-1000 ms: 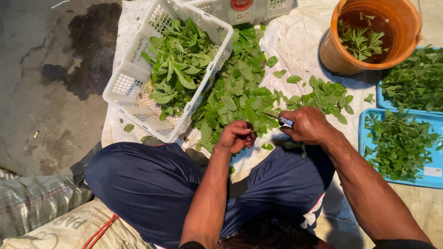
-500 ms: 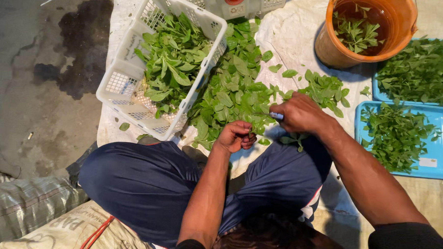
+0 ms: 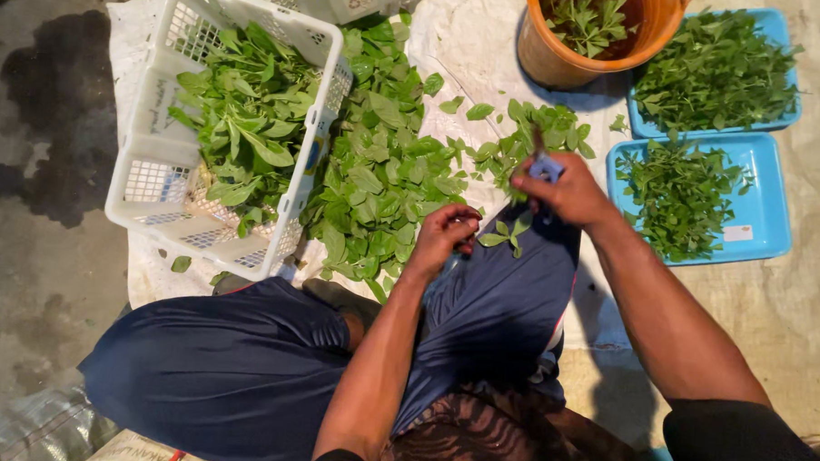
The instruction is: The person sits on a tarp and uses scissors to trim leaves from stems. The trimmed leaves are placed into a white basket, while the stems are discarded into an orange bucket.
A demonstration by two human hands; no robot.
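The white cloth [image 3: 489, 51] carries the largest unsorted stock: a loose leaf pile [image 3: 380, 179]. The white crate [image 3: 148, 180], tipped on its side, is roughly half full of leaves. 2 blue trays [image 3: 774, 225] hold trimmed sprigs; judged from their fill, sorting is partly done, with most greens remaining. The orange bucket [image 3: 561, 59] holds a few sprigs. The right hand [image 3: 566, 189] is closed around a small blue-handled tool [image 3: 546, 167]. The left hand [image 3: 442, 233] pinches a small sprig [image 3: 505, 236] above the lap.
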